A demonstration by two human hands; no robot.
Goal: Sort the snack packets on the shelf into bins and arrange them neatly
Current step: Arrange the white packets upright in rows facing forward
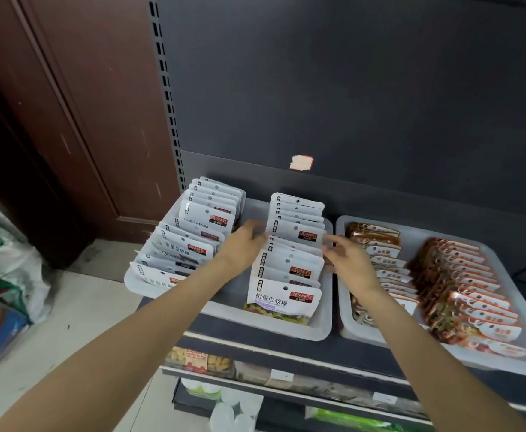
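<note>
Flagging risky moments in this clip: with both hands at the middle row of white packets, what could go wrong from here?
1. The left hand and right hand flank the right-hand row of white packets, which stands loosely; squeezing it may topple or fan the packets.
2. The left forearm crosses low beside the left row, whose packets already lean unevenly, and could brush them.

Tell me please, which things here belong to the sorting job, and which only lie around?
Job: left hand, right hand, white packets, left bin, right bin, orange packets.

Lying about: sticker, sacks on the floor, goods on the lower shelves.
</note>
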